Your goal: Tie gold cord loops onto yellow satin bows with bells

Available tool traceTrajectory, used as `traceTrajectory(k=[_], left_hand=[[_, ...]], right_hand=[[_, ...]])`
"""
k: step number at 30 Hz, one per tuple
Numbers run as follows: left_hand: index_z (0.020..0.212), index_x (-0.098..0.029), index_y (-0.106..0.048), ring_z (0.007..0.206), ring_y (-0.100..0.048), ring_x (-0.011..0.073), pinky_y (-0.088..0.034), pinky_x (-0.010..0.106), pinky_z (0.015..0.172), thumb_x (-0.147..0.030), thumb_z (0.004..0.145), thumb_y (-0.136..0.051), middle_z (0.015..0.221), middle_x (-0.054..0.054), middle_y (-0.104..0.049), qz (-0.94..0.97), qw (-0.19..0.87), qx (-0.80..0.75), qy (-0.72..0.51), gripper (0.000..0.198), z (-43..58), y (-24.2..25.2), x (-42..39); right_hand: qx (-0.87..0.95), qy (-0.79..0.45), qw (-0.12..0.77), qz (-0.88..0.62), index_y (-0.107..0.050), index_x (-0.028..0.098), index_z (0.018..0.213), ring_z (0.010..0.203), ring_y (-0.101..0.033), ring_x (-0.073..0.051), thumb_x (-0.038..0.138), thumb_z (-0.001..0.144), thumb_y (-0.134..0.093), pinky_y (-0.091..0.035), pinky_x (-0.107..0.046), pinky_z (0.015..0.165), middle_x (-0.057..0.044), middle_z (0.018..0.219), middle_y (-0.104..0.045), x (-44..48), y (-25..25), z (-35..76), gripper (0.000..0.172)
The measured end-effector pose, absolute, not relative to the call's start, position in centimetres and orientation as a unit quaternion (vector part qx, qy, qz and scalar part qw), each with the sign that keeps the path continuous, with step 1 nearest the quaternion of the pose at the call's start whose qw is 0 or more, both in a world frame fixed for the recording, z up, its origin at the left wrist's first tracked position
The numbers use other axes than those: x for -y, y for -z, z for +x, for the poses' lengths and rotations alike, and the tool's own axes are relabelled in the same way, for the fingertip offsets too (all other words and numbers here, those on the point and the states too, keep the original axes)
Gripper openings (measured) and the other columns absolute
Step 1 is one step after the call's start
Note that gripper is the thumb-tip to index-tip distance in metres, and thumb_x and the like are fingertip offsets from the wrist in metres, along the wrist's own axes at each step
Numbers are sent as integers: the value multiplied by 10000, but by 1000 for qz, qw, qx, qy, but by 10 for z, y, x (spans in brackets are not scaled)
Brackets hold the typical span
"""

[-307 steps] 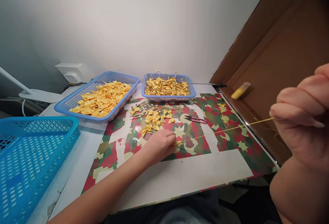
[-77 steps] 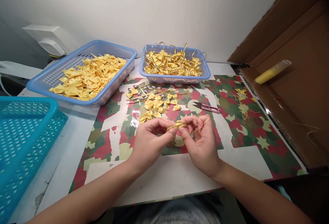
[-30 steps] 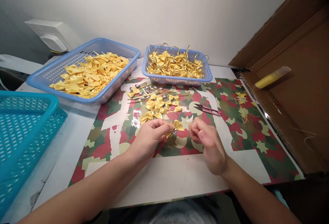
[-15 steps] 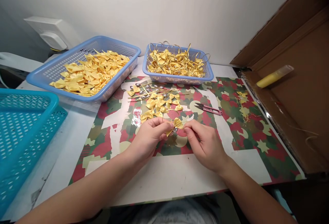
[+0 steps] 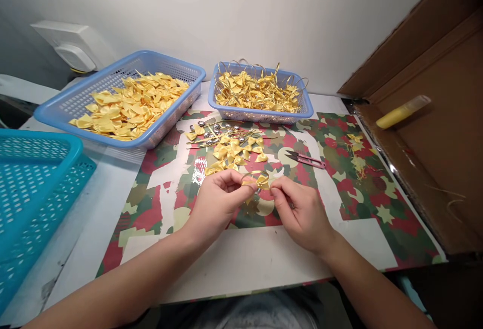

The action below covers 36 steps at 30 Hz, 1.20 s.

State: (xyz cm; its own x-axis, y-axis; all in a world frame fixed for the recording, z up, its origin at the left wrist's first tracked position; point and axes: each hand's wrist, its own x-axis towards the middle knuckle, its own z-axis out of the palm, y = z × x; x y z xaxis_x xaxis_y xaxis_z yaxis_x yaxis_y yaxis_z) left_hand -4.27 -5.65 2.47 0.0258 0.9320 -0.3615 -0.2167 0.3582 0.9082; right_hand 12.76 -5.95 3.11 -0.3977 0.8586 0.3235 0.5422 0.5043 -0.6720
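My left hand [image 5: 222,195] pinches a yellow satin bow [image 5: 262,182] with a small silver bell under it. A gold wire [image 5: 255,172] arches above the bow in a loop. My right hand [image 5: 302,211] is closed, thumb against forefinger, at the bow's right side; what it pinches is too small to make out. Just beyond the hands lie several loose yellow bows [image 5: 228,150] and a bunch of gold wires with silver bells [image 5: 217,135]. Pink-handled thread snips [image 5: 305,159] rest to their right.
Two blue baskets stand at the back, the left [image 5: 141,56] holding bows, the right [image 5: 260,115] bows with wires. A teal basket [image 5: 35,188] is at left. Yellow scraps [image 5: 358,160] lie on the patterned mat [image 5: 385,213]. A cardboard wall [image 5: 441,117] bears a yellow tube [image 5: 402,112].
The gold wire now curves in a closer loop above the bow, and the bow has turned slightly. Both hands stay nearly in place. The view has shifted a little.
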Motion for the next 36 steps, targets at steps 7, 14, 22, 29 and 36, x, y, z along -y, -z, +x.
traceTrajectory(k=[7,14,22,29,36], left_hand=[[621,-175,-642,695,-626,146,-498,247,617,-143,642,-703,733,21,-687,483,480,-536,-498,72,-42,-29,63],[627,-186,-645,724,-637,161,-510,263,650,-150,669,-714,727,27,-687,527,440,-513,-515,89,-44,-29,67],[617,-165,-588,500,-502,88,-384,196,424,-276,638,-766,614,-11,-602,358,654,-498,-443,211,-44,-25,60],[598,-152,-576,511,-453,64,-369,192,506,-279,661,-725,563,-31,-537,304,725,-466,-406,205,-44,-25,55],[555,-167,-482,496,-414,67,-325,198,488,-288,616,-712,530,-40,-485,259,764,-462,-369,266,-42,-32,54]], right_hand=[[801,-242,343,-426,-484,192,777,531,-445,-93,120,930,-394,-341,-218,507,22,644,-507,60,-30,129,191],[812,-238,364,-390,-515,192,817,546,-470,-105,116,923,-404,-373,-220,518,16,641,-527,60,-31,131,172],[803,-267,368,-386,-508,196,815,536,-435,-100,114,924,-414,-345,-218,503,28,628,-476,59,-27,131,166],[783,-321,361,-392,-508,192,799,524,-408,-91,149,944,-403,-331,-222,500,30,626,-466,56,-24,132,184],[787,-322,361,-383,-525,189,815,539,-432,-91,165,952,-398,-335,-221,495,21,648,-505,55,-26,133,189]])
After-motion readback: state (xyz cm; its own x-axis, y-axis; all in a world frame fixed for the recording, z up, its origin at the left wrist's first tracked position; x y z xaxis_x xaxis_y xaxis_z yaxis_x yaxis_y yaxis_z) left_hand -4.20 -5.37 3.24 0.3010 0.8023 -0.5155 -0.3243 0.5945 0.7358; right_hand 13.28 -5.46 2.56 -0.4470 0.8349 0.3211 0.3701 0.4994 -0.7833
